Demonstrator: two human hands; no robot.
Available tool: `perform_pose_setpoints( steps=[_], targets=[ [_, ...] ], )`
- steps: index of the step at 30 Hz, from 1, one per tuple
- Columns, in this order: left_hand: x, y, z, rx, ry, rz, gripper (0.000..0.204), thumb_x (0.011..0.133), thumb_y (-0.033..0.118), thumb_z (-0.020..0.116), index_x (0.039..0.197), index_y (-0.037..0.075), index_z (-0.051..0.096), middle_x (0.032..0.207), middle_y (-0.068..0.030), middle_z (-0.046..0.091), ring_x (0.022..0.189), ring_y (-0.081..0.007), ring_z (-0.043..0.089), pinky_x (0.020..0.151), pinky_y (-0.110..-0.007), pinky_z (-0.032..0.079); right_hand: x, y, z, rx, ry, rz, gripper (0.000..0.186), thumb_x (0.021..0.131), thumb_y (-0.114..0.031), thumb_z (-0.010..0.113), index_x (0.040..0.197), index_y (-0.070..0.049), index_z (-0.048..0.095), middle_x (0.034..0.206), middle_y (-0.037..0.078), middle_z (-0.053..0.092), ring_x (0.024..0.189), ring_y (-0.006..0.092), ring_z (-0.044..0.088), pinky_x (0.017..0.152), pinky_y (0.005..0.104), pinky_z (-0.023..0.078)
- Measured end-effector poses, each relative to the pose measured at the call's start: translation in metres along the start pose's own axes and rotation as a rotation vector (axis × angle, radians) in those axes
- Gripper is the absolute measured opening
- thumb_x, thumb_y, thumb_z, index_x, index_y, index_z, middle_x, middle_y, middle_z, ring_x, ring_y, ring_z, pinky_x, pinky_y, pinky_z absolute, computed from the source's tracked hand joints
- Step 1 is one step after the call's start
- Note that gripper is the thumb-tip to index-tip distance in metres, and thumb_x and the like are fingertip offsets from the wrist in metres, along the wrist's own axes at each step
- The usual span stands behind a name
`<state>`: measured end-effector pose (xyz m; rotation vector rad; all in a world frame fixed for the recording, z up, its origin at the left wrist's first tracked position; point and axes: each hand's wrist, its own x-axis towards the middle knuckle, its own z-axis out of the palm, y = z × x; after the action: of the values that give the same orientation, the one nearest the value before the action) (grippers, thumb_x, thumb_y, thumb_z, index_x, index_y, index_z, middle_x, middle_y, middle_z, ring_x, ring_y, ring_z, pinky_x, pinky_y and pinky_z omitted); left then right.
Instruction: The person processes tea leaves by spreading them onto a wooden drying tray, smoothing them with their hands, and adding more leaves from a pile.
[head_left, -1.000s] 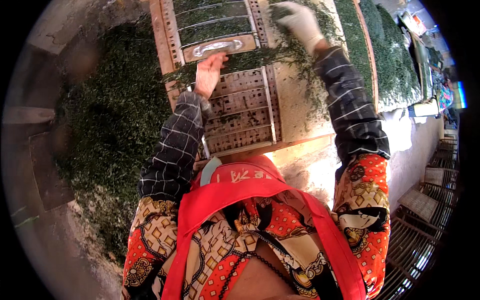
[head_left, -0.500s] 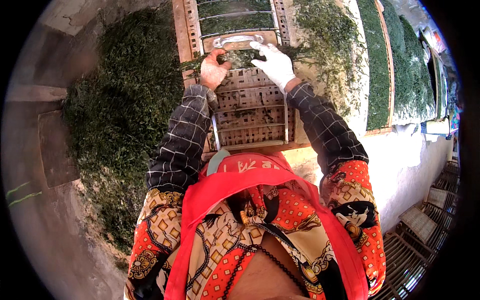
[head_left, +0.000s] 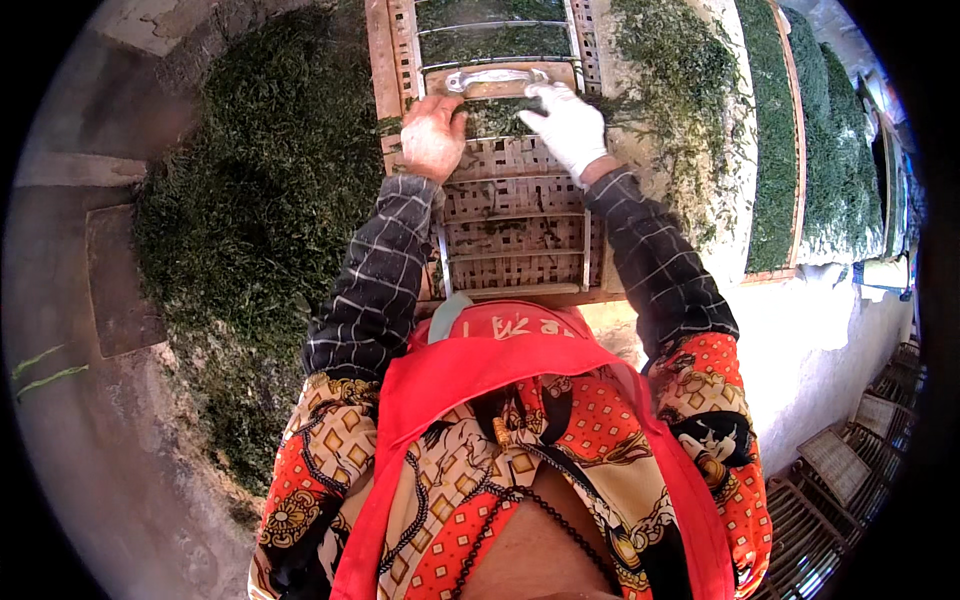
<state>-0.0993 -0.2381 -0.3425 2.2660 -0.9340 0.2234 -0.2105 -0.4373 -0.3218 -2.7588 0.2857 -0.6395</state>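
Observation:
A slatted bamboo tray lies in front of me with a wooden block and metal handle across its upper part. My left hand, bare, rests on the tray's left side beside a small heap of dark green leaves. My right hand, in a white glove, lies spread on the same leaves just below the handle. Neither hand is closed around anything.
A large pile of green leaves covers the ground at left. More leaves are scattered at right. Long leaf-filled trays run along the right. Stacked bamboo racks stand at lower right. Grey concrete floor lies at left.
My right hand came down from the far upper right onto the leaves below the handle. My left hand shifted slightly up along the tray's left side.

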Motion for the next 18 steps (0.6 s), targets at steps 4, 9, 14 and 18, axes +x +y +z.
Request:
perform_pose_setpoints(
  steps=[4, 9, 14, 18],
  targets=[
    [0.002, 0.009, 0.004, 0.085, 0.073, 0.151, 0.014, 0.076, 0.015, 0.071, 0.090, 0.016, 0.071, 0.129, -0.0080, 0.053, 0.130, -0.0338, 0.040, 0.109, -0.055, 0.025, 0.009, -0.039, 0.026, -0.025, -0.097, -0.085, 0.032, 0.084, -0.039, 0.063, 0.099, -0.011, 0.067, 0.093, 0.011, 0.068, 0.079, 0.0271, 0.068, 0.066, 0.0401, 0.054],
    [0.004, -0.017, 0.016, 0.204, 0.069, 0.072, 0.010, 0.078, 0.019, 0.073, 0.088, 0.018, 0.072, 0.144, -0.0072, 0.043, 0.141, -0.0341, 0.027, 0.114, -0.063, 0.011, 0.016, -0.019, 0.013, -0.125, -0.102, 0.079, 0.020, 0.085, -0.031, 0.060, 0.080, -0.013, 0.068, 0.080, 0.010, 0.067, 0.073, 0.0257, 0.068, 0.065, 0.0415, 0.054],
    [-0.003, -0.023, 0.021, 0.046, 0.182, 0.119, 0.007, 0.079, 0.017, 0.072, 0.086, 0.017, 0.073, 0.148, -0.0075, 0.040, 0.139, -0.0350, 0.031, 0.115, -0.063, 0.012, -0.004, 0.020, -0.005, 0.001, -0.062, 0.125, 0.014, 0.081, -0.028, 0.067, 0.084, -0.015, 0.068, 0.081, 0.006, 0.068, 0.077, 0.0265, 0.067, 0.067, 0.0385, 0.053],
    [-0.011, -0.025, 0.003, 0.233, 0.085, 0.155, 0.014, 0.083, 0.020, 0.071, 0.096, 0.019, 0.074, 0.144, -0.0064, 0.044, 0.138, -0.0323, 0.033, 0.116, -0.058, 0.014, -0.002, 0.031, 0.002, -0.114, -0.019, 0.100, 0.010, 0.083, -0.024, 0.066, 0.083, -0.014, 0.068, 0.078, 0.008, 0.068, 0.073, 0.0299, 0.066, 0.065, 0.0415, 0.052]
  ],
)
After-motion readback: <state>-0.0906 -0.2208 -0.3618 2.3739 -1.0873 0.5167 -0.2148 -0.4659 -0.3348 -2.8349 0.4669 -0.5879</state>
